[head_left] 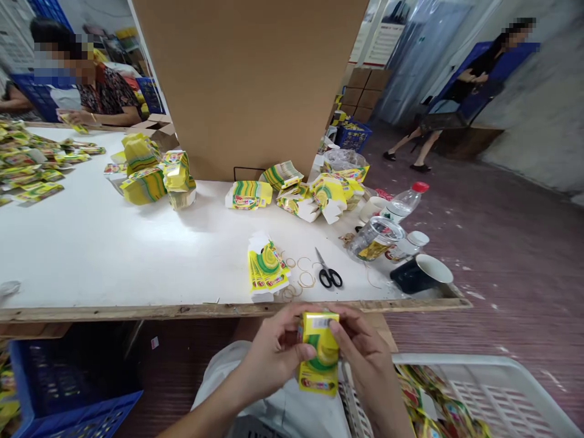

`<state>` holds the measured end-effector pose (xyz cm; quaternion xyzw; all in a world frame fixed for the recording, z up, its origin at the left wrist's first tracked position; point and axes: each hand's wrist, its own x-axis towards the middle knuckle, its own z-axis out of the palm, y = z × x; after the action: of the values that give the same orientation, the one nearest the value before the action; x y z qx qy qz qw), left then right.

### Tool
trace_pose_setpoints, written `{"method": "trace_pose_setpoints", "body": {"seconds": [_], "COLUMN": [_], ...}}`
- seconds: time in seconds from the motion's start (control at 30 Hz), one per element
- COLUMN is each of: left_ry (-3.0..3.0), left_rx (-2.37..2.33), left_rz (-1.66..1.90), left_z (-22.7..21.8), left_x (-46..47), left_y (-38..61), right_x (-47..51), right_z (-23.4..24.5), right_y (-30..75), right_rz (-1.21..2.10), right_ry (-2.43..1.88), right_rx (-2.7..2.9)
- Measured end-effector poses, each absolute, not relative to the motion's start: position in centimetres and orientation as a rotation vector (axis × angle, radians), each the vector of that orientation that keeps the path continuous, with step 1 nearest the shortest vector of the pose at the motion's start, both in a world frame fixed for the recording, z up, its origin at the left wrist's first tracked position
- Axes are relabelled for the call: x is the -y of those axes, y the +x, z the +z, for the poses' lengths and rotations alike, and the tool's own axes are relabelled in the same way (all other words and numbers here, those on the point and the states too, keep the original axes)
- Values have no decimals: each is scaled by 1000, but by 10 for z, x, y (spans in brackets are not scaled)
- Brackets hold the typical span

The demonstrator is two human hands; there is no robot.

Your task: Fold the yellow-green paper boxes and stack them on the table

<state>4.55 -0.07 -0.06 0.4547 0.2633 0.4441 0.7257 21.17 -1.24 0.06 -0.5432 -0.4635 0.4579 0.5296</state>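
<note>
Holding a sm. yellow box (325,360) betw. my L hand (276,348) & R hand (365,351), just my side of the table (137,255) edge. Box has green rings on front, pale barcode patch up top, logo nr bottom. Grip's firm on it both sides: L thumb across the front, R thumb nr the barcode; forearms angle in from below. On table: fanned flat cartons (264,271), then scissors (329,277) w/ black handles.

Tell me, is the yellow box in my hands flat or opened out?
Opened out: the yellow box shows a narrow side panel beside its broad front.
</note>
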Motion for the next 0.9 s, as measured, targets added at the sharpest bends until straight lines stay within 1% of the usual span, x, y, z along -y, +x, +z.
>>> {"method": "trace_pose_setpoints", "body": {"seconds": [0.1,0.2,0.27,0.33,0.47,0.57,0.63,0.77,0.83,0.9], "left_ry": [1266,1562,1658,1721,1714,1667,1670,1622,1467,1219], "left_rx": [-710,-1077,-1270,-1368,-1337,-1290,-1270,-1270,-1273,-1157], "left_rz": [951,1080,1143,1152,1160,1179,1179,1238,1330,1397], "left_z": [-4,-21,-34,-47,-58,-59,-57,-50,-44,-37], "left_x": [-1,-15,-27,-36,-42,-42,-43,-42,-39,-36], "left_y": [44,25,10,-1,-8,-11,-14,-16,-11,-4], "right_x": [34,53,53,37,-30,-79,-98,-91,-72,-49], "right_z": [6,11,12,11,-6,-25,-36,-43,-40,-35], "right_y": [265,319,330,313,231,179,163,164,169,170], "right_rz": [924,552,440,529,832,848,871,938,989,1054], "right_ry": [-1594,-1981,-2079,-2013,-1654,-1571,-1525,-1430,-1378,-1329], "right_rx": [1207,1344,1412,1448,1379,1324,1300,1192,1122,1072]}}
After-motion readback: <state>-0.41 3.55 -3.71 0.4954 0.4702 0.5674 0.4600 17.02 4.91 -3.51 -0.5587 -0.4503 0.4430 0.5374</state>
